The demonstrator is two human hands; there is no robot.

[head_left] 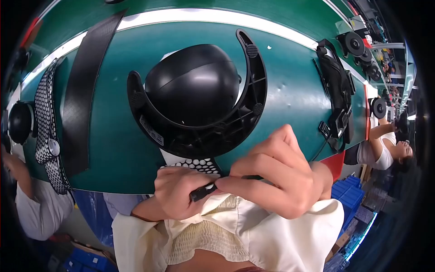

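Close to my body, my left hand (176, 192) is closed on a small black piece (202, 192), whose blunt end sticks out past the thumb. My right hand (281, 179) pinches at the same spot, its fingertips meeting the piece. A further dark length shows under the right fingers; whether it is the same part I cannot tell. Just beyond my left hand lies a black strip with white dots (199, 165), partly hidden by the fingers. In front of both hands, a glossy black dome (195, 81) rests within a black crescent-shaped plastic frame (204, 140) on the green table.
A long flat black strip (84, 99) and a dotted strap (46, 113) lie on the left. At the right are a black strap bundle (335, 90) and a small black buckle (324, 129). Co-workers sit at both sides. Blue crates (348, 195) stand below right.
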